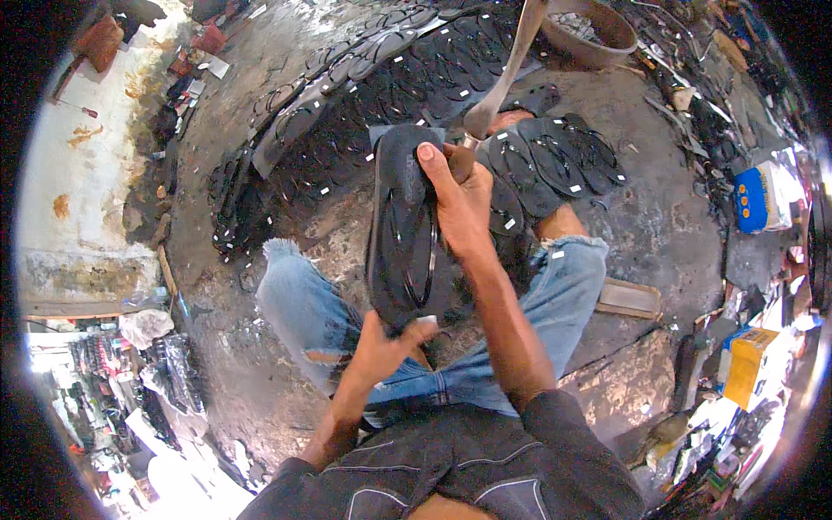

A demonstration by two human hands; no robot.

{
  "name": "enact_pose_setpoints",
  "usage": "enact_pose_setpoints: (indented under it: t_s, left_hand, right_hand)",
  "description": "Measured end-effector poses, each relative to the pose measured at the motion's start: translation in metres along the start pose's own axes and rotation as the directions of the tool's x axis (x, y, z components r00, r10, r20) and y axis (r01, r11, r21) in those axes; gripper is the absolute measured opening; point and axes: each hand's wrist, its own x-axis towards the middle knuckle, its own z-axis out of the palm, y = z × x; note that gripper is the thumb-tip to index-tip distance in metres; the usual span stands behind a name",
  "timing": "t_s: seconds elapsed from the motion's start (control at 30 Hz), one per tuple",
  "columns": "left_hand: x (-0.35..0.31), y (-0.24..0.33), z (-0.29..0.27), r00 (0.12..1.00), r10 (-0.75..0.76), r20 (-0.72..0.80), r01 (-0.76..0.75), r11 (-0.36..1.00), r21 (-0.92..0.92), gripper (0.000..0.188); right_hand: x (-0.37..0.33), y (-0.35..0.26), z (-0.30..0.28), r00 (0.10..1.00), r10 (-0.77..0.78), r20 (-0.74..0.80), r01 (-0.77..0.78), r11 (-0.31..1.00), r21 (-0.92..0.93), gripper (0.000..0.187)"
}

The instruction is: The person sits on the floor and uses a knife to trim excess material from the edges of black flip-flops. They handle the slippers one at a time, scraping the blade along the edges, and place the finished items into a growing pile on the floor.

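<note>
A black thong flip-flop (400, 251) is held up in front of me, toe end away. My right hand (466, 204) grips its toe end, thumb flat on the footbed. Beside those fingers is the brown handle of a long metal tool (507, 74), which slants up and away; whether the hand holds it too is unclear. My left hand (381, 348) is at the heel, thumb and fingers apart and slightly blurred. Against its fingertips shows a small white tag (426, 321). The fingers' undersides are hidden.
Rows of black flip-flops (381, 87) with white tags curve across the floor ahead. More flip-flops (563, 156) lie beyond my right knee. A round basin (594, 35) stands far right. A wooden block (628, 298), a blue packet (756, 199) and a yellow box (750, 368) are at right.
</note>
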Motion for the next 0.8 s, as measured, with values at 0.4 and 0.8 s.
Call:
enact_pose_setpoints:
  t_s: [0.4,0.8]
  left_hand:
    - [0.003,0.076,-0.047,0.995,-0.080,-0.054,0.044,0.877,-0.479,0.048]
    - [-0.018,0.051,-0.060,0.993,-0.113,0.033,0.114,0.870,-0.480,0.052]
  right_hand:
    - [-0.137,-0.062,-0.047,0.972,0.136,0.189,-0.038,0.894,-0.447,0.028]
    - [-0.254,-0.049,-0.109,0.826,0.537,0.171,-0.091,0.426,-0.900,0.029]
